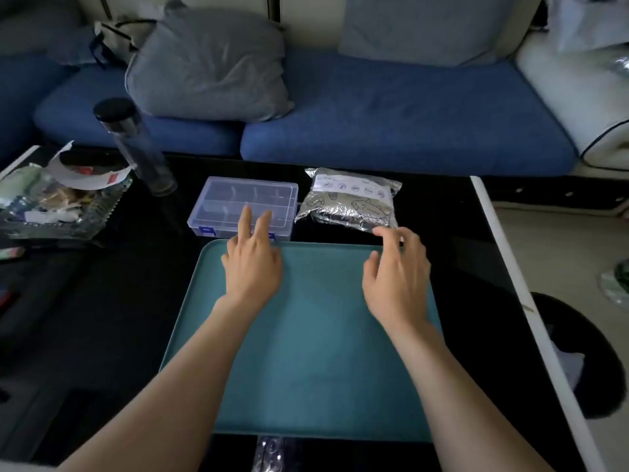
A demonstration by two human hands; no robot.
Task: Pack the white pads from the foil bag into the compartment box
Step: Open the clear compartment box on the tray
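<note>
Head view: our left hand (252, 267) is relaxed, two fingers straight over the near edge of the clear plastic compartment box with blue latches (243, 202), whose lid looks closed. Our right hand (396, 277) is loosely curled and grips nothing. The crinkled silver foil bag with fish print (350, 202) sits just past its fingertips; we can't tell if they touch. White pads aren't visible, presumably inside the bag. Risks: a hard tear could scatter pads off the teal rectangular tray (306, 352), and prying the latches one-handed may skid the box.

Both bare forearms (190, 369) stretched forward, well apart. The left hand (252, 267) lay palm down with two fingers pointing straight ahead. The right hand (396, 277) hovered palm down, fingers loosely curled, gripping nothing.
</note>
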